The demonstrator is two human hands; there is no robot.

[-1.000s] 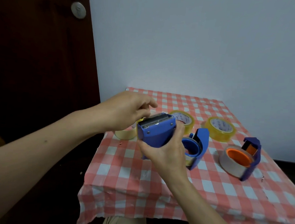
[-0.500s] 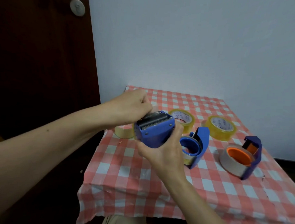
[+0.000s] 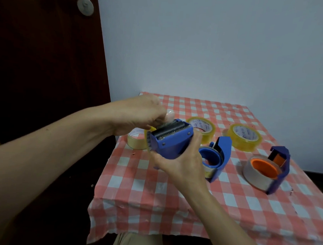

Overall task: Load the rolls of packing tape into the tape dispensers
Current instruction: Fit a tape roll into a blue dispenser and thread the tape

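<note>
My right grip (image 3: 181, 165) holds the blue dispenser (image 3: 172, 144) by its body, likely hard and light; my left grip (image 3: 138, 117) pinches the tape end (image 3: 169, 115), surely thin and sticky.

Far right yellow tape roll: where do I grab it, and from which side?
The yellow roll lies flat on the tablecloth, hole up, touching nothing. Come straight down and pinch its wall, thumb in the hole, fingers outside, probably at its far edge: the blue-hub dispenser and the orange-hub dispenser lie just in front.
</note>
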